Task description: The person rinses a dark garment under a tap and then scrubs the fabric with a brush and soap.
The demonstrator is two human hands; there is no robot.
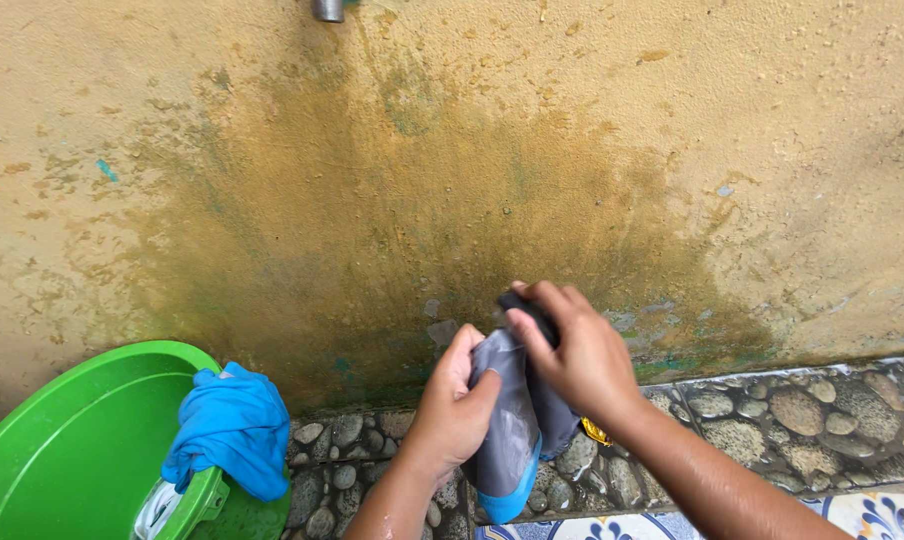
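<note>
A wet grey garment (512,430) with a bright blue hem hangs between both my hands in front of a stained wall. My left hand (452,405) grips its left side, thumb pressed on the cloth. My right hand (577,355) clutches the bunched dark top of the same garment from above. The lower part of the cloth dangles over the pebbled floor.
A green plastic basin (62,440) stands at the lower left with a blue cloth (232,425) draped over its rim. A metal tap (329,10) juts from the yellow, algae-stained wall (452,180). Pebble paving (792,410) runs along the wall base, patterned tiles (887,515) nearer me.
</note>
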